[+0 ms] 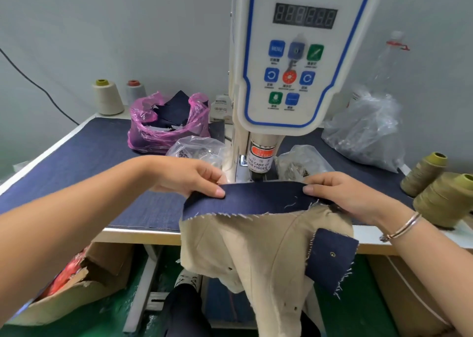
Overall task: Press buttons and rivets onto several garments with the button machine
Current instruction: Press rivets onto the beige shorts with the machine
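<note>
A white servo button machine [294, 55] stands at the middle of the table, its press head [261, 157] pointing down. Right under the head lies the far edge of a dark blue denim strip [256, 198]. My left hand [189, 175] pinches the strip's left end and my right hand [343, 193] pinches its right end, holding it flat. A beige garment [256, 255] hangs from beneath the strip over the table's front edge. A second denim patch [332, 257] with a small metal rivet [332, 254] dangles at the garment's right side.
A pink bag of denim pieces [163, 121] sits behind my left hand. Clear bags of metal parts [199, 150] [302, 162] [366, 129] flank the machine. Thread cones stand at back left [107, 97] and at right [440, 198]. A torn cardboard box [76, 285] lies under the table.
</note>
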